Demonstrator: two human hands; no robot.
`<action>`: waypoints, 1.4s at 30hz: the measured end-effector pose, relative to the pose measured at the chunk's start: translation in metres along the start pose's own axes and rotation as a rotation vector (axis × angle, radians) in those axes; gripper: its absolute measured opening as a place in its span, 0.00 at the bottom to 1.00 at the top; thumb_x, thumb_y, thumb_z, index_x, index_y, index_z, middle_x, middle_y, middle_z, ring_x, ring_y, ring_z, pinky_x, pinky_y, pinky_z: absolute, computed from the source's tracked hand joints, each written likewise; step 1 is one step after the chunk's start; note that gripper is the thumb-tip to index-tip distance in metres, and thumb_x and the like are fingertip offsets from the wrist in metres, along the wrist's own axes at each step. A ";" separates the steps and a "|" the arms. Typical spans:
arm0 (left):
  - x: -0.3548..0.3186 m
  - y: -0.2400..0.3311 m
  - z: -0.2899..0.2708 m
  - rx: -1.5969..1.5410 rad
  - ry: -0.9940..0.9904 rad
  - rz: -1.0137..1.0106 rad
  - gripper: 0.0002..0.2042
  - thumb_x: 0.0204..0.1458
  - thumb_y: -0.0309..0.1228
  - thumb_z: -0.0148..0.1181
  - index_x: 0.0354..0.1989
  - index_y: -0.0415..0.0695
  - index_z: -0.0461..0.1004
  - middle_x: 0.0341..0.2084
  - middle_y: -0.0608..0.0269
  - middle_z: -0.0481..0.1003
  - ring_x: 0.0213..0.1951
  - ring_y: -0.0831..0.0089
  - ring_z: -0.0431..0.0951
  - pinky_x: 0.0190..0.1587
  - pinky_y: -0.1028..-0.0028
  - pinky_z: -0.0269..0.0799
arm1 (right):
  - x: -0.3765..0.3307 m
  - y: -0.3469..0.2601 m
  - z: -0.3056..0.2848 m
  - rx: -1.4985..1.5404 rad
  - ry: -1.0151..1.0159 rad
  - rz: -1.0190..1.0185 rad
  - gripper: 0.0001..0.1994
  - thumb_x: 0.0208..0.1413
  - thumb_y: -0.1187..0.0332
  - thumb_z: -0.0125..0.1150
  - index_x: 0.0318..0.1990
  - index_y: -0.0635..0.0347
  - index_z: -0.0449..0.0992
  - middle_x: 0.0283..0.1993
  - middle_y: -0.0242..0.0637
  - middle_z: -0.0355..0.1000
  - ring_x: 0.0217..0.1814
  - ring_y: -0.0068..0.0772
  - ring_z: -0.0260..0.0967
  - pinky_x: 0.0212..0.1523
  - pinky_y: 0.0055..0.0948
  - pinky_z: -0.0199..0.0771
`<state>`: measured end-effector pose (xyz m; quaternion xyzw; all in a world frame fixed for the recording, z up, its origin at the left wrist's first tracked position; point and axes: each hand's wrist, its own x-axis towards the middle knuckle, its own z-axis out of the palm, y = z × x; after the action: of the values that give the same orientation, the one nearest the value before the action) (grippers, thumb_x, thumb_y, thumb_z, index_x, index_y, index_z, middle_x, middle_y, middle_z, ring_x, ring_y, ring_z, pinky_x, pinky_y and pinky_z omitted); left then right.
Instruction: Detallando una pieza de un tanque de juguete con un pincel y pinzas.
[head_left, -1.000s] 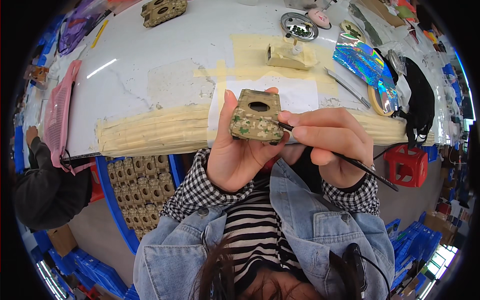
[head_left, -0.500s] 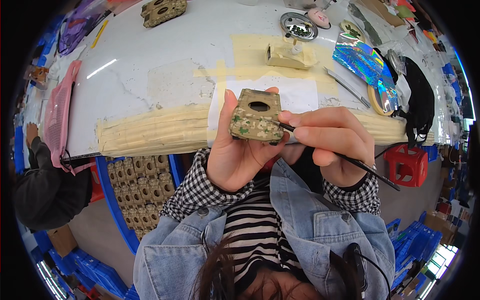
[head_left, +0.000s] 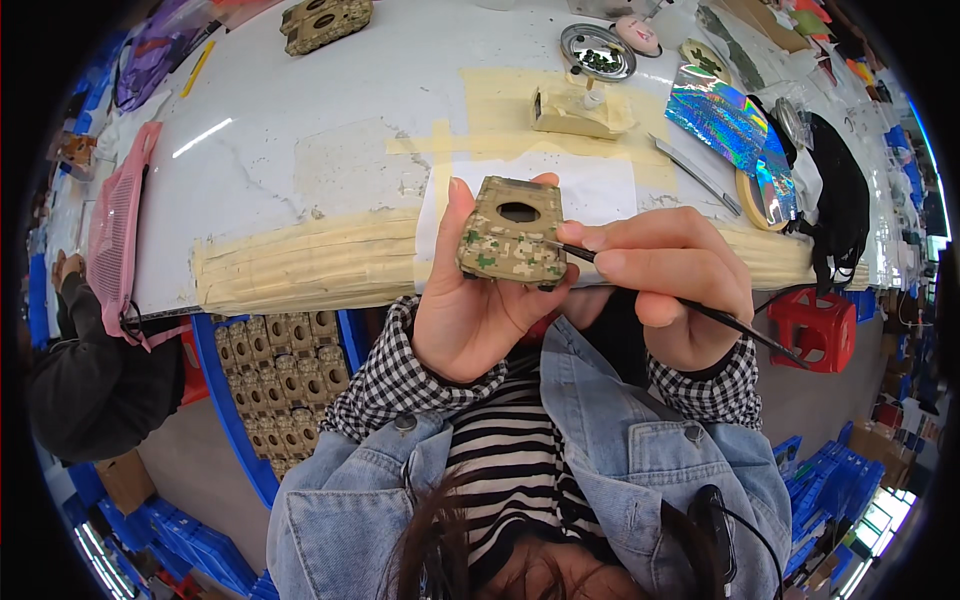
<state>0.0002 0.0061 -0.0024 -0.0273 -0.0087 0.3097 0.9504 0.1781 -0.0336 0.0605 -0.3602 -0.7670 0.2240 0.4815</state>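
Observation:
My left hand point(head_left: 480, 320) holds up a toy tank hull point(head_left: 500, 262) in tan, green and white pixel camouflage, over the table's near edge. A dark oval hole is in its upper part. The thumb lies along the hull's left side, with other fingers behind and beneath. In my right hand point(head_left: 690, 275) a slim black brush-like tool point(head_left: 728, 318) is pinched between thumb and fingers. Its fine tip rests at or very near the hull's right side; contact cannot be made out. The tool's rear end slants down to the right.
White paper point(head_left: 600, 185) lies behind the hull on the taped table. Beyond are a small taped box point(head_left: 580, 112), a round dish of dark bits point(head_left: 598, 70), a grey blade-like tool point(head_left: 697, 175) and holographic sheet point(head_left: 725, 120). A blue crate point(head_left: 235, 420) holds several hulls. Another person's sleeve point(head_left: 100, 340) is at left.
My right hand has shifted very slightly to the right, and the tool's rear end has swung a little right. The hull and my left hand stay almost still.

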 end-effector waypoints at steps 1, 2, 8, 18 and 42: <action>0.000 0.000 -0.001 -0.002 -0.009 -0.002 0.31 0.58 0.57 0.32 0.60 0.44 0.55 0.47 0.54 0.70 0.47 0.64 0.74 0.50 0.68 0.74 | 0.000 0.001 0.000 0.017 0.003 -0.002 0.14 0.49 0.65 0.61 0.41 0.62 0.75 0.40 0.44 0.73 0.38 0.37 0.73 0.37 0.28 0.74; 0.000 0.000 -0.002 -0.003 -0.018 -0.004 0.31 0.57 0.57 0.32 0.60 0.44 0.55 0.47 0.53 0.69 0.47 0.64 0.74 0.50 0.68 0.74 | 0.001 0.002 -0.001 0.029 0.005 -0.013 0.13 0.49 0.65 0.61 0.41 0.63 0.75 0.40 0.45 0.73 0.38 0.37 0.73 0.37 0.28 0.74; 0.001 0.000 -0.002 -0.032 -0.001 -0.014 0.32 0.57 0.58 0.33 0.60 0.45 0.55 0.47 0.52 0.69 0.46 0.61 0.75 0.48 0.67 0.76 | 0.001 0.003 -0.002 0.065 -0.001 0.003 0.12 0.50 0.67 0.61 0.41 0.63 0.75 0.40 0.46 0.73 0.40 0.38 0.73 0.39 0.29 0.74; 0.000 -0.001 0.001 -0.045 0.010 -0.009 0.32 0.56 0.58 0.34 0.60 0.45 0.55 0.46 0.52 0.70 0.45 0.61 0.75 0.47 0.68 0.77 | 0.001 0.002 -0.002 0.043 -0.018 -0.003 0.12 0.49 0.68 0.62 0.40 0.63 0.75 0.39 0.45 0.73 0.39 0.38 0.73 0.39 0.29 0.74; -0.019 0.010 -0.009 0.159 -0.282 0.076 0.40 0.55 0.54 0.44 0.65 0.42 0.34 0.46 0.42 0.65 0.44 0.54 0.73 0.47 0.62 0.74 | -0.010 0.010 -0.009 0.113 0.216 -0.056 0.22 0.63 0.51 0.35 0.37 0.62 0.67 0.33 0.48 0.66 0.34 0.45 0.71 0.39 0.39 0.72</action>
<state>-0.0209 0.0027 -0.0121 0.0914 -0.1162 0.3460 0.9265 0.1924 -0.0346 0.0517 -0.3331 -0.7067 0.2132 0.5867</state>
